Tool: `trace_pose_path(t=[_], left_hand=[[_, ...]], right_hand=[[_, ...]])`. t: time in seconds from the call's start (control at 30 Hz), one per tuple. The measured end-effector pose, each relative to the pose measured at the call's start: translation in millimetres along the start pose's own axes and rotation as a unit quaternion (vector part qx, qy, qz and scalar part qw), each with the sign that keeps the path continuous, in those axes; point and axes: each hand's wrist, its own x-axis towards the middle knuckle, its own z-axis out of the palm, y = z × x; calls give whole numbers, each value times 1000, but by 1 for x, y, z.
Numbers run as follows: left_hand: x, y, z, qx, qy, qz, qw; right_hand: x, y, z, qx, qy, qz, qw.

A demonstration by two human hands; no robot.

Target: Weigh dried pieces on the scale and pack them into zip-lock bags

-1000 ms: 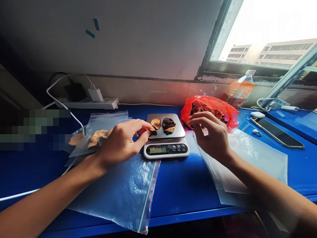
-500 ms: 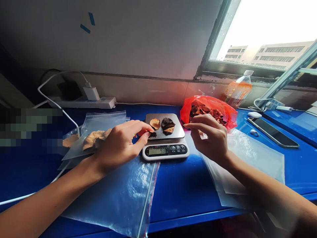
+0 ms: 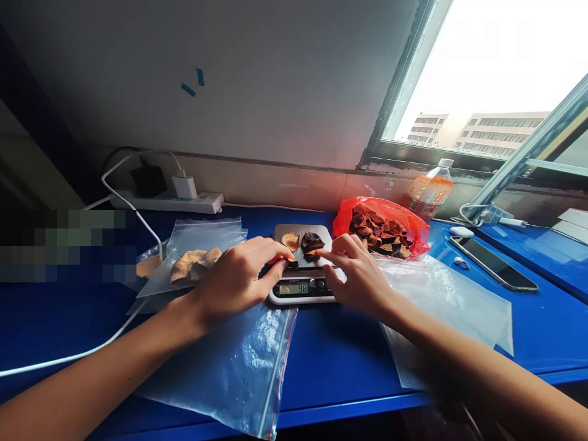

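Note:
A small digital kitchen scale [image 3: 301,300] stands on the blue table, its display reading about 9.8. On its metal plate lie a tan, cup-shaped dried piece [image 3: 290,241] and a dark, rough-skinned dried piece [image 3: 312,240], like bits of peel or husk. My left hand [image 3: 250,272] pinches a small dark dried piece [image 3: 292,263] at the plate's front left. From the right, my right hand [image 3: 356,266] reaches over the scale with thumb and index finger apart. Its index fingertip is at the dark rough piece; whether it touches, I cannot tell.
A red plastic bag [image 3: 418,229] full of dried brown pieces sits behind my right hand. Clear zip bags [image 3: 220,361] lie left and right, one holding tan chunks [image 3: 188,266]. A phone [image 3: 493,263], an orange drink bottle [image 3: 429,190] and a power strip [image 3: 209,202] are farther out.
My right hand has moved left from beside the red bag to over the scale. My left hand stays at the plate with its pinched piece. The view has shifted slightly.

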Motion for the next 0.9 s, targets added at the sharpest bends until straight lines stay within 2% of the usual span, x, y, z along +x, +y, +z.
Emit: trace_pose_path(t=[0.23, 0.3, 0.37, 0.43, 0.53, 0.67, 0.73, 0.83, 0.9], left_hand=[[-1, 3, 4, -29, -12, -13, 999], [-1, 5, 4, -51, -22, -34, 998], [2, 8, 4, -63, -14, -67, 996], [5, 11, 5, -66, 16, -103, 992], [12, 17, 8, -124, 31, -165, 978], [19, 29, 11, -278, -10, -199, 940], [19, 34, 12, -306, -15, -194, 932], [15, 36, 13, -276, -17, -188, 942], [11, 33, 11, -233, -11, -171, 957]], right_hand=[[4, -3, 2, 47, 23, -34, 998], [5, -6, -2, 113, 45, -5, 993], [6, -10, -8, 216, 65, 24, 974], [8, -14, -12, 300, 64, 21, 952], [9, -20, -13, 341, 51, 5, 939], [9, -26, -14, 335, 68, 8, 940], [11, -21, -21, 315, 91, 0, 945], [15, 10, -35, 212, 106, 4, 972], [17, 46, -42, 87, 86, 56, 991]])
